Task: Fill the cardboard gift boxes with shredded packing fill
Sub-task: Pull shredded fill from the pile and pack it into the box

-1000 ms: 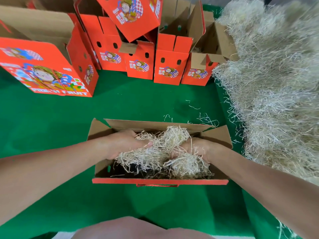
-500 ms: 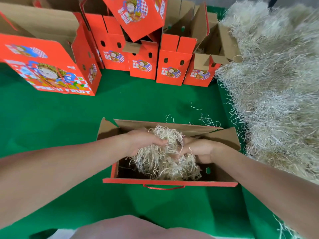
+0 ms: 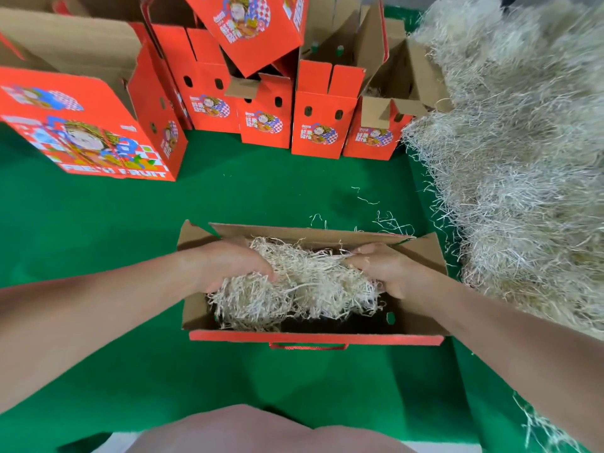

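Observation:
An open red cardboard gift box [image 3: 313, 339] with brown inner flaps sits on the green table in front of me. A wad of pale shredded fill [image 3: 304, 286] lies inside it, bunched toward the left and middle. My left hand [image 3: 228, 266] grips the left side of the wad, fingers curled into the strands. My right hand [image 3: 379, 266] grips its right side, and strands are stretched between the two hands. The right end of the box floor shows dark and bare.
A big heap of shredded fill [image 3: 523, 158] fills the right side of the table. Several open red boxes [image 3: 323, 125] stand along the back, and a large one [image 3: 88, 125] stands at back left. Loose strands [image 3: 385, 220] lie behind the box on the green cloth [image 3: 98, 223].
My hands have moved apart, drawing the wad wider across the box. More fill now lies toward the left end.

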The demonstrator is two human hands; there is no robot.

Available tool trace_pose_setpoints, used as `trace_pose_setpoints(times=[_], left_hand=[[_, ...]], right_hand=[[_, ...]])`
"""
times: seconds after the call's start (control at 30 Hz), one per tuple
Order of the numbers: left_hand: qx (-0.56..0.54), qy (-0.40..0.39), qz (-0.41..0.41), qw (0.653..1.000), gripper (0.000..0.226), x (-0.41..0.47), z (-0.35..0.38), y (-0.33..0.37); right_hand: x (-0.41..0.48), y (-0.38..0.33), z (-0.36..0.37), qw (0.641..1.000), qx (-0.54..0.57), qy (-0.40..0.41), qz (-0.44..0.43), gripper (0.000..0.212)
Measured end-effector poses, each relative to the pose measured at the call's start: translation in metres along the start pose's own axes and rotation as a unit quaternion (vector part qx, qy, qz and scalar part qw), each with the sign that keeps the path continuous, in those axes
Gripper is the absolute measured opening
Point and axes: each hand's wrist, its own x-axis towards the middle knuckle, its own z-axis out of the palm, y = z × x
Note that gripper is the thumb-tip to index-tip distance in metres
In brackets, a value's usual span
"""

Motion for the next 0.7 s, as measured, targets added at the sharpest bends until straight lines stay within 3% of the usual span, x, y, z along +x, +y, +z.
trace_pose_setpoints(times=[0.1, 0.23, 0.3, 0.37, 0.43, 0.6, 0.7], left_hand=[[-0.049, -0.066, -0.014, 0.996, 0.103, -0.003, 0.004, 0.005], [-0.039, -0.152, -0.005, 0.988, 0.113, -0.007, 0.028, 0.018], [0.008, -0.109, 0.002, 0.994, 0.110, -0.006, 0.042, 0.023], [0.068, -0.040, 0.015, 0.997, 0.093, -0.004, 0.045, 0.024], [0.094, -0.007, 0.021, 0.995, 0.077, -0.003, 0.038, 0.022], [0.106, 0.022, 0.030, 0.994, 0.088, -0.004, 0.023, 0.017], [0.045, 0.017, 0.024, 0.999, 0.096, -0.002, 0.016, 0.016]], right_hand=[[0.000, -0.004, 0.007, 0.997, 0.070, -0.031, 0.022, 0.004], [-0.004, -0.006, 0.018, 0.982, 0.137, -0.123, 0.032, 0.027], [-0.003, -0.004, 0.019, 0.989, 0.105, -0.101, 0.040, 0.050], [-0.002, 0.000, 0.012, 0.995, 0.062, -0.067, 0.032, 0.061], [0.001, 0.005, 0.001, 0.997, 0.057, -0.048, 0.024, 0.051], [-0.002, 0.009, -0.004, 0.997, 0.067, -0.025, 0.015, 0.038], [-0.009, 0.011, -0.004, 0.982, 0.137, -0.124, 0.032, 0.042]])
